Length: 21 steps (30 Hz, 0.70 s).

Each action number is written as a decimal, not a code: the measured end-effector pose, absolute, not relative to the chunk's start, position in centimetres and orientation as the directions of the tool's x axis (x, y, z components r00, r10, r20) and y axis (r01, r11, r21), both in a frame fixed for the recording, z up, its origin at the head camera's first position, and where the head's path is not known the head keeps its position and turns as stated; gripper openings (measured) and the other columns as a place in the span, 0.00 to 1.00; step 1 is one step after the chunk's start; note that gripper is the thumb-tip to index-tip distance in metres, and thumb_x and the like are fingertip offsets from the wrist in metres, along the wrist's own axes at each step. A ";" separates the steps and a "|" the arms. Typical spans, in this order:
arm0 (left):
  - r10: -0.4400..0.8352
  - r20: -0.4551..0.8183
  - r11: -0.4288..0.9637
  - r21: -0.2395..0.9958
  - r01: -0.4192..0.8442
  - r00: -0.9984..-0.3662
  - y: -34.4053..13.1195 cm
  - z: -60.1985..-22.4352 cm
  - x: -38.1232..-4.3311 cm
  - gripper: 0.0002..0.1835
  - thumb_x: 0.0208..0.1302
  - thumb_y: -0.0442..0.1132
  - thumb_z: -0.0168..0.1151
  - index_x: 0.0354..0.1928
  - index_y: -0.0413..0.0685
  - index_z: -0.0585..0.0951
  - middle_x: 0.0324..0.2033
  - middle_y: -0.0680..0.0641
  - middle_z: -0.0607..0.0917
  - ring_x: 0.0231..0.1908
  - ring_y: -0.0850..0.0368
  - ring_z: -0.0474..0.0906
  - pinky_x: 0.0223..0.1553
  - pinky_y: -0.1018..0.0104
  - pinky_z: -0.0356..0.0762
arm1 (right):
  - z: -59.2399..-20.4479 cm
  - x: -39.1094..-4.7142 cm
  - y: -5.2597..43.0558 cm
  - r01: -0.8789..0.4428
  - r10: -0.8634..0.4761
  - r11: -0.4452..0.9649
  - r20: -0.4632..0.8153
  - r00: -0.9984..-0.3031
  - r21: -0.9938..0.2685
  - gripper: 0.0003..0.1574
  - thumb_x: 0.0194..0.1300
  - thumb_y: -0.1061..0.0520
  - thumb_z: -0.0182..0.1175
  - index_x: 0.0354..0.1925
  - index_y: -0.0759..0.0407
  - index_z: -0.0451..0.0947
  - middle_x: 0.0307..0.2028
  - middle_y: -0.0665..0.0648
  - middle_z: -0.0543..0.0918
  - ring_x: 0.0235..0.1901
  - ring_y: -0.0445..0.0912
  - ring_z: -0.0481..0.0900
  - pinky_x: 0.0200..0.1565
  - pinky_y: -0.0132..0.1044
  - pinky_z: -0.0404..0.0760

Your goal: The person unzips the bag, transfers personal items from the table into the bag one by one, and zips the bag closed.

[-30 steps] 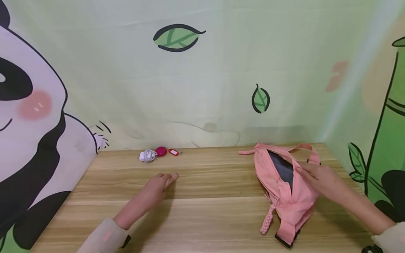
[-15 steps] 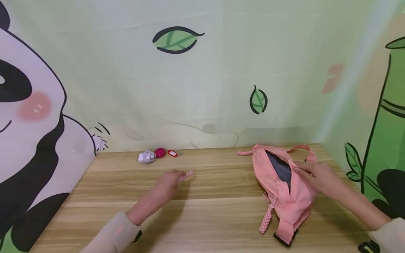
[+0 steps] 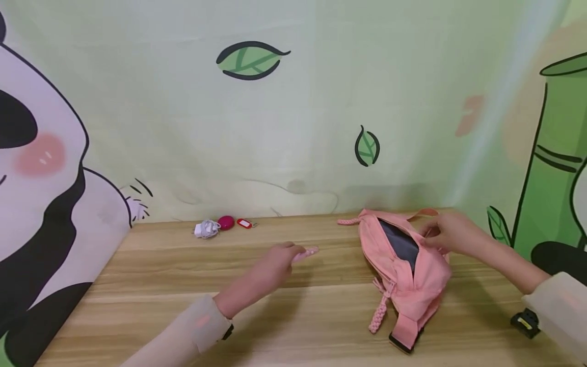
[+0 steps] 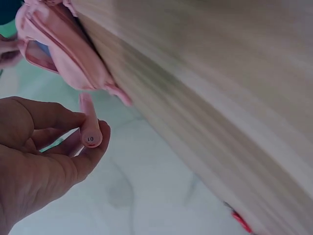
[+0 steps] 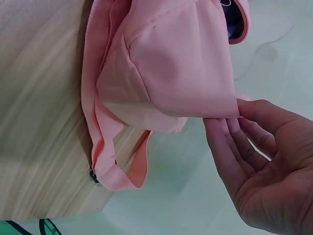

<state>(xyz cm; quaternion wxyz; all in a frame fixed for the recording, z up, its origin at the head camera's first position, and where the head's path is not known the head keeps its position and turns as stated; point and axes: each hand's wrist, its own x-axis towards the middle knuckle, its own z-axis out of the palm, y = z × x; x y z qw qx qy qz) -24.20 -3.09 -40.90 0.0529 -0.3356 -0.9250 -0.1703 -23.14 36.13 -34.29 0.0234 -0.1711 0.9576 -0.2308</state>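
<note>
Thumb and fingers of my left hand [image 3: 268, 267] pinch a slim pink lipstick tube [image 4: 91, 125], its numbered end facing the left wrist camera. That hand is raised above the middle of the table, to the left of a pink sling bag [image 3: 431, 280]. The bag lies on the right with its zip opening spread and the dark grey lining [image 3: 399, 242] showing. My right hand [image 3: 458, 234] pinches the fabric at the right edge of this opening; in the right wrist view the cloth [image 5: 190, 73] is pulled taut toward the fingertips.
At the back left of the wooden table [image 3: 183, 275] lie a white charger with coiled cable [image 3: 207, 229], a round magenta case [image 3: 226, 223] and a red key tag [image 3: 244, 223]. A braided zip pull [image 3: 378, 316] hangs from the bag. A printed cloth backdrop stands behind.
My left hand has moved right with the lipstick tube, toward the bag. The right hand has risen slightly, lifting the bag's edge. The view has shifted a little to the right.
</note>
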 end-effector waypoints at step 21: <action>0.853 0.221 0.460 0.108 0.881 -0.473 12.9 -39.5 -28.0 0.18 0.66 0.28 0.55 0.55 0.49 0.81 0.47 0.53 0.84 0.48 0.64 0.78 0.48 0.78 0.72 | -33.4 -22.9 36.0 -0.233 -0.290 0.830 -0.036 -0.956 -0.506 0.12 0.62 0.56 0.63 0.41 0.63 0.82 0.29 0.54 0.84 0.23 0.43 0.81 0.25 0.36 0.81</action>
